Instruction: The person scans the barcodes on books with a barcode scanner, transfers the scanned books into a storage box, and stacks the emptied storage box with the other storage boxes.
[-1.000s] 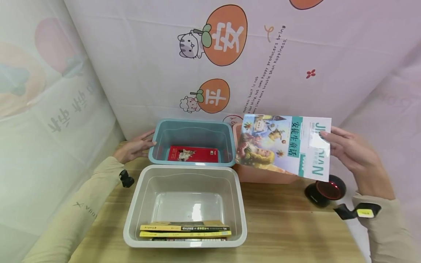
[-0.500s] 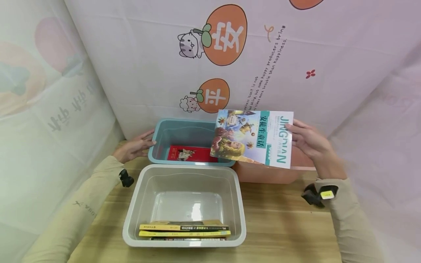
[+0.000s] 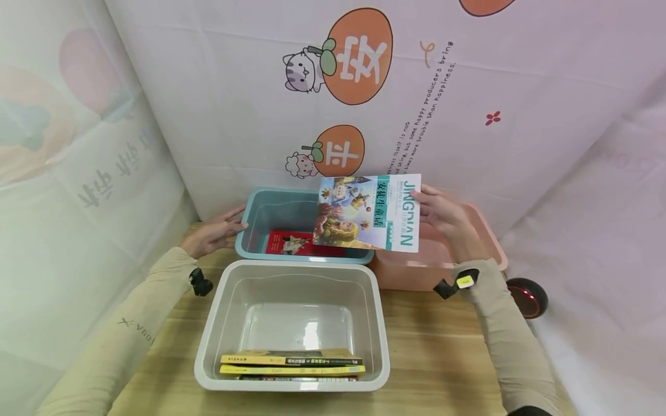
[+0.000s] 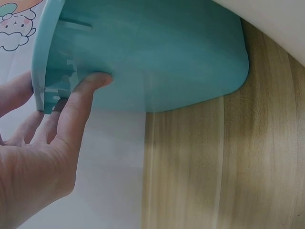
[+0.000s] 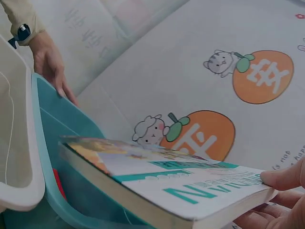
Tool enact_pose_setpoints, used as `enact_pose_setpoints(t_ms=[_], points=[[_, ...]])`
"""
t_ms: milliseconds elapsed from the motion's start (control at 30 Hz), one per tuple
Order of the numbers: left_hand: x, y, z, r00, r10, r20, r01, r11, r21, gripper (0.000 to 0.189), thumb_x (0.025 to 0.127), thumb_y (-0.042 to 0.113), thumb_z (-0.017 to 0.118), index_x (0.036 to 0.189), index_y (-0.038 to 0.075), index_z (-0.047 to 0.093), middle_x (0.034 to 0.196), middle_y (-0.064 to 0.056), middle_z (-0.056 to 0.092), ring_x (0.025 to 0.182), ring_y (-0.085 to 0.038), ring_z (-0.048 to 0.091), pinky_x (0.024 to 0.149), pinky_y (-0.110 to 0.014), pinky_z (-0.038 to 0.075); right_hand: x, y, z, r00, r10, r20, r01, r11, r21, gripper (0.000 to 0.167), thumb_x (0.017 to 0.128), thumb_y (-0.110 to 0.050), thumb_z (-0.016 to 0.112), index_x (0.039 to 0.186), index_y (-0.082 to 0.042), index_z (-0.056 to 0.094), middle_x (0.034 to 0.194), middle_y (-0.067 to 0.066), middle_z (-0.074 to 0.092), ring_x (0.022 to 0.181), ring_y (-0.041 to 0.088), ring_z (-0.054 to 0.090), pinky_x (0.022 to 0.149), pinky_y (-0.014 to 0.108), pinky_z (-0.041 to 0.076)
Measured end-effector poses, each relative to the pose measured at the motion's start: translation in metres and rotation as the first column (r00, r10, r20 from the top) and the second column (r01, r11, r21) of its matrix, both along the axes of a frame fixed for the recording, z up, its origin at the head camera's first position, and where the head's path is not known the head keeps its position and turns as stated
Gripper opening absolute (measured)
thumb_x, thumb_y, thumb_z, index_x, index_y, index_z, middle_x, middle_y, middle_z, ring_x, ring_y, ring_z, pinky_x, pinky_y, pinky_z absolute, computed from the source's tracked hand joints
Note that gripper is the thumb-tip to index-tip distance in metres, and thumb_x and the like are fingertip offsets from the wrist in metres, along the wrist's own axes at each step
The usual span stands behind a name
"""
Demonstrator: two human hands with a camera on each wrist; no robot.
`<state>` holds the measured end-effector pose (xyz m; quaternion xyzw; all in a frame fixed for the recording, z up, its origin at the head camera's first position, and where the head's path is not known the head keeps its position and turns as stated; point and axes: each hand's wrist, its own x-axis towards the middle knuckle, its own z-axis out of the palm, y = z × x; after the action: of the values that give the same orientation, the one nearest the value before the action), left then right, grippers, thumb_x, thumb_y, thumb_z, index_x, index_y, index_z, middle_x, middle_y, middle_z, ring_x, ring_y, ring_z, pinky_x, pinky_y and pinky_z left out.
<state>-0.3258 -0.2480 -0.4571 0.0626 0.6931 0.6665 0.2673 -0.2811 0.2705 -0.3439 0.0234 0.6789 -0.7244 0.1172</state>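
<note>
My right hand (image 3: 442,212) pinches a paperback book (image 3: 359,214) by its right edge, thumb on top and fingers underneath. The book, with a fairy-tale picture and a white and green band on its cover, hangs over the right part of the blue bin (image 3: 307,258). Inside that bin lies a red book (image 3: 286,242), partly hidden by the held one. My left hand (image 3: 210,236) holds the left end of the blue bin. In the left wrist view the fingers of this hand (image 4: 52,143) are at the bin's rim, one fingertip against its outer wall.
A grey-white bin (image 3: 382,323) stands in front, with several yellow-spined books (image 3: 291,370) along its near side. A pink bin (image 3: 411,276) is right of the blue one. A black round object (image 3: 528,297) sits at the right. Printed cloth (image 3: 234,115) hangs behind the wooden table (image 3: 432,352).
My right hand has carried the paperback leftward, from over the pink bin to over the blue bin. The left hand has stayed at the blue bin's end.
</note>
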Motion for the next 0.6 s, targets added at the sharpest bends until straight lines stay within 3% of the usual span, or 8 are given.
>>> enact_pose_setpoints(t_ms=[100,300,467,600], points=[[0.001,0.000,0.001,1.000,-0.002,0.001,0.002,1.000,-0.015,0.078,0.112,0.011,0.047,0.170,0.022,-0.004,0.174,-0.021,0.012,0.159,-0.041,0.018,0.120,-0.062,0.036,-0.022,-0.018,-0.005,0.999,0.030,0.028,-0.030,0.999,0.016,0.058,0.112,-0.018,0.051,0.165,-0.010,0.032,0.113,-0.005,0.072,0.101,0.011,0.070,0.084,0.026,0.058],[0.002,-0.005,0.000,1.000,0.003,0.001,-0.003,1.000,-0.022,0.077,0.112,0.013,0.046,0.170,0.022,-0.004,0.174,-0.021,0.011,0.159,-0.042,0.017,0.117,-0.059,0.041,-0.048,-0.063,-0.023,0.999,0.011,0.049,-0.017,0.994,0.110,0.051,0.110,-0.014,0.054,0.160,-0.007,0.043,0.109,0.000,0.070,0.090,0.012,0.071,0.081,0.028,0.059],[0.002,-0.003,-0.002,1.000,0.018,0.018,-0.018,1.000,-0.024,0.077,0.112,0.013,0.047,0.170,0.023,-0.003,0.174,-0.020,0.012,0.159,-0.041,0.019,0.111,-0.050,0.049,-0.061,-0.095,-0.039,0.992,-0.014,0.122,-0.005,0.987,0.159,0.045,0.107,-0.012,0.061,0.151,-0.006,0.054,0.127,0.012,0.067,0.101,0.020,0.069,0.094,0.036,0.058],[0.000,0.001,-0.002,1.000,0.022,0.016,-0.022,1.000,-0.019,0.078,0.112,0.014,0.048,0.170,0.024,-0.003,0.174,-0.020,0.011,0.159,-0.041,0.019,0.115,-0.055,0.045,-0.068,-0.112,-0.048,0.985,0.019,0.171,-0.049,0.983,0.176,0.046,0.106,-0.009,0.061,0.152,-0.006,0.054,0.143,0.019,0.060,0.123,0.030,0.064,0.108,0.045,0.054]])
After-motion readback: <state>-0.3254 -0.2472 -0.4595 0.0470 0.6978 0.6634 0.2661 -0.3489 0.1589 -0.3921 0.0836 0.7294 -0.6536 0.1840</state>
